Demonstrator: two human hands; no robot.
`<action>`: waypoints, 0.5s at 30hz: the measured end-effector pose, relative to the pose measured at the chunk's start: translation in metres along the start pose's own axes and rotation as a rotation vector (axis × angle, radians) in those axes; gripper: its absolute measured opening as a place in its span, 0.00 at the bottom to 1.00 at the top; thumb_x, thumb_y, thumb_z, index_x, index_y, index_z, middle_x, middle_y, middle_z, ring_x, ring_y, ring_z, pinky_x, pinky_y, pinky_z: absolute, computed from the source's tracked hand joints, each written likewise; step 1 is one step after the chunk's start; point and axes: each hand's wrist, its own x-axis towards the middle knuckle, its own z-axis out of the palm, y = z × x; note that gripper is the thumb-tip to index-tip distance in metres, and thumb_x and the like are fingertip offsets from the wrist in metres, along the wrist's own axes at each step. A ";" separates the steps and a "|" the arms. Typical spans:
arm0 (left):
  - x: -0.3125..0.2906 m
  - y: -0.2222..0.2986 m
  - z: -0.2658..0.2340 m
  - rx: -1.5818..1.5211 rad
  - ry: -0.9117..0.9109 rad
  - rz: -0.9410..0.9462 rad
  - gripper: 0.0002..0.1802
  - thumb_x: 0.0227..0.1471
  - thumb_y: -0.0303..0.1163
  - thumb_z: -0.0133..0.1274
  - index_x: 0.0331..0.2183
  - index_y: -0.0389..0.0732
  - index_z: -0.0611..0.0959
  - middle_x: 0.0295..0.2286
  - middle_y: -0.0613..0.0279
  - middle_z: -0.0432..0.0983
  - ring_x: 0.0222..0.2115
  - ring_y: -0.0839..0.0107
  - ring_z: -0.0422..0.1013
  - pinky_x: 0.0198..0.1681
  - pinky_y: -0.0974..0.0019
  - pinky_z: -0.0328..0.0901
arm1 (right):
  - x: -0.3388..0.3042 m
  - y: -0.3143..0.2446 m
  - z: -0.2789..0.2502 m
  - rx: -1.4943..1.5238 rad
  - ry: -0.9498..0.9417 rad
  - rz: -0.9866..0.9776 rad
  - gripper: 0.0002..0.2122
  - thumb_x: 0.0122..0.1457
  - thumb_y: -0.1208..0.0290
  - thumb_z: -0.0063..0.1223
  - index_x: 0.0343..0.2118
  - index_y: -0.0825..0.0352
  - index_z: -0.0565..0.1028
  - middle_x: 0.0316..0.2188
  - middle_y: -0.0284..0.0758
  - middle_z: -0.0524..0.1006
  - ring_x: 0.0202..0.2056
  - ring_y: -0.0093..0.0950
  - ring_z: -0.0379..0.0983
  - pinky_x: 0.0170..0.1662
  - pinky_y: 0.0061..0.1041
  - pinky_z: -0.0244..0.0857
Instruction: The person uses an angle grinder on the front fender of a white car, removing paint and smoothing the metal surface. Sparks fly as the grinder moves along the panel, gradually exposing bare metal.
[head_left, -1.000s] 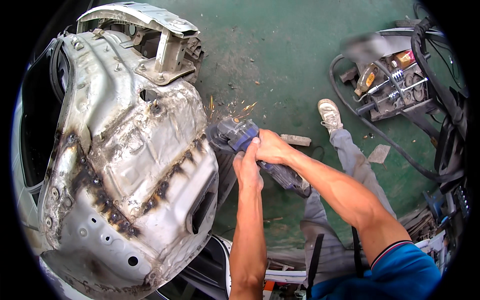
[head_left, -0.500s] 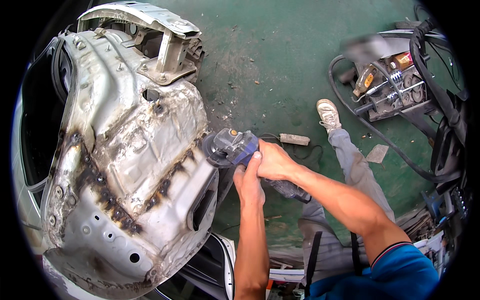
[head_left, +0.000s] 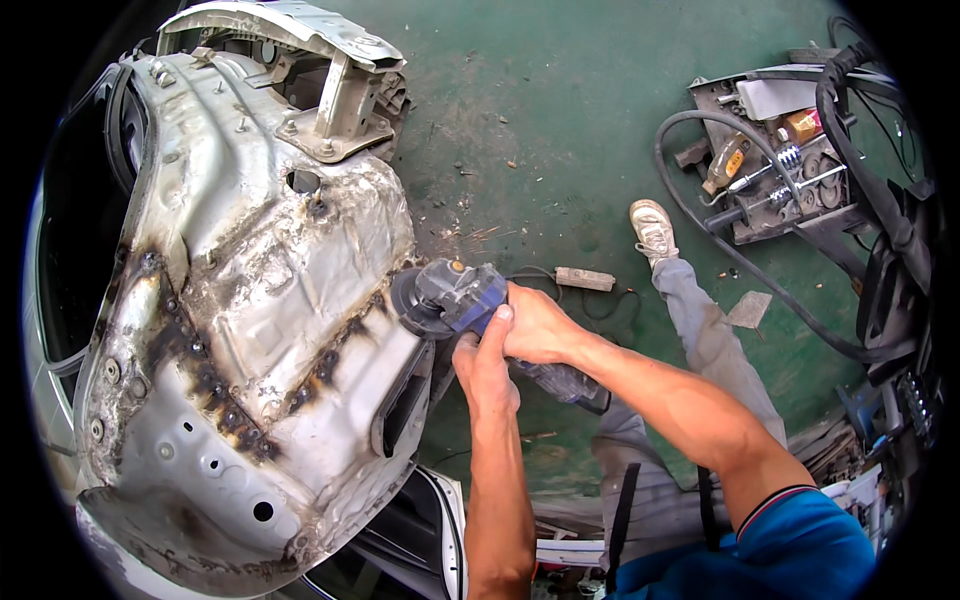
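Both hands are closed on the blue angle grinder [head_left: 470,300]: the right hand [head_left: 535,325] wraps the rear of its body from above, and the left hand [head_left: 485,365] grips just beneath and beside it, fingers curled tight. The grinder's disc end touches the right-hand edge of the car body panel [head_left: 250,300], about halfway down its length.

That panel is the biggest thing in view, a bare, scorched sheet-metal shell with a dark burnt seam running diagonally across it (the blackened spots look like weld points, though that is a judgement). It stands on the green floor [head_left: 560,120], filling the left half.

Toward the floor's far right corner sits a machine with hoses and cables [head_left: 780,160], well apart from the work. The person's grey trouser leg and pale shoe [head_left: 652,228] stretch out between the two. A small grey block [head_left: 585,278] lies on the floor just beyond the grinder, with the power cord looping near it.

To grind well here, the disc likely wants a shallow angle to the panel edge, steady two-handed pressure, the cord kept behind the tool, and the few sparks sent away from the leg.
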 end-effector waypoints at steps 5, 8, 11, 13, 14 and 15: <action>-0.002 0.005 0.001 -0.011 0.016 -0.009 0.32 0.55 0.36 0.66 0.51 0.22 0.75 0.48 0.47 0.77 0.48 0.62 0.75 0.53 0.59 0.68 | 0.003 -0.001 0.000 0.018 -0.004 -0.040 0.22 0.48 0.65 0.57 0.46 0.71 0.73 0.35 0.55 0.81 0.42 0.55 0.79 0.44 0.46 0.73; -0.001 0.004 0.005 -0.040 0.022 -0.014 0.31 0.54 0.34 0.66 0.51 0.20 0.76 0.47 0.46 0.77 0.47 0.64 0.75 0.53 0.62 0.67 | 0.004 0.007 0.004 -0.025 0.046 -0.075 0.21 0.48 0.65 0.57 0.44 0.71 0.74 0.35 0.55 0.81 0.42 0.56 0.79 0.43 0.46 0.73; -0.001 0.004 0.002 -0.027 0.019 0.004 0.31 0.55 0.35 0.66 0.51 0.21 0.75 0.47 0.47 0.77 0.48 0.63 0.75 0.53 0.61 0.68 | 0.005 0.001 0.002 0.007 0.036 -0.067 0.20 0.48 0.65 0.57 0.43 0.71 0.75 0.35 0.55 0.81 0.42 0.56 0.79 0.44 0.46 0.73; -0.001 0.008 0.003 0.009 0.002 0.015 0.31 0.56 0.38 0.64 0.52 0.24 0.74 0.48 0.48 0.77 0.49 0.62 0.75 0.52 0.58 0.70 | 0.011 0.006 0.006 -0.019 0.035 -0.078 0.19 0.48 0.65 0.57 0.43 0.70 0.76 0.36 0.55 0.81 0.42 0.56 0.79 0.44 0.46 0.73; -0.001 0.009 0.003 0.014 0.001 0.016 0.31 0.56 0.38 0.64 0.52 0.24 0.75 0.48 0.49 0.77 0.49 0.62 0.75 0.53 0.58 0.70 | 0.013 0.008 0.007 -0.032 0.036 -0.083 0.19 0.48 0.65 0.57 0.43 0.70 0.76 0.36 0.55 0.81 0.42 0.56 0.79 0.44 0.46 0.73; -0.002 0.010 0.003 0.015 0.003 0.017 0.31 0.56 0.38 0.64 0.52 0.25 0.75 0.48 0.49 0.77 0.50 0.62 0.75 0.53 0.58 0.69 | 0.012 0.006 0.006 -0.035 0.031 -0.072 0.19 0.48 0.65 0.57 0.43 0.70 0.76 0.36 0.55 0.81 0.42 0.55 0.79 0.44 0.46 0.73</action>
